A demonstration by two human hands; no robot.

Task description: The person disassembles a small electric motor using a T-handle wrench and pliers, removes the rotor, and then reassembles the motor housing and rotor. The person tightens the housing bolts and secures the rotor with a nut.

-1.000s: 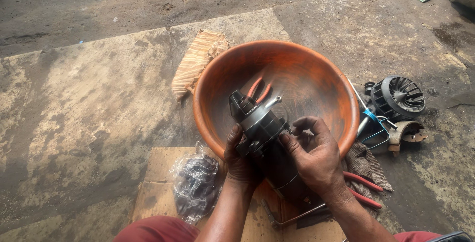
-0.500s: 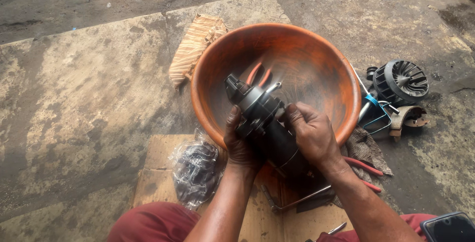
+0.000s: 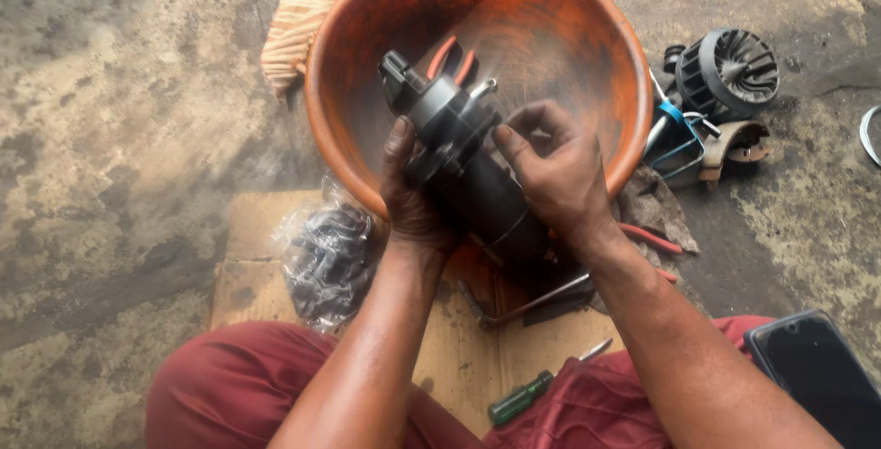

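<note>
Over orange basin point(image 3: 606, 63) rim: both hands, left point(image 3: 413, 201), right point(image 3: 555, 173), clamp black motor point(image 3: 459, 137); basin hollow open beyond.

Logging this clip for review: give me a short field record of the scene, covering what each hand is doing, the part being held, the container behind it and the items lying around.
left hand: grips the motor's side
right hand: fingers at the motor's upper end
held part: dark cylindrical motor, tilted over the basin
container: orange basin, pliers with orange handles inside
ground right: black finned fan part
near lap: green-handled screwdriver, plastic bag of dark parts, cardboard sheet
</note>
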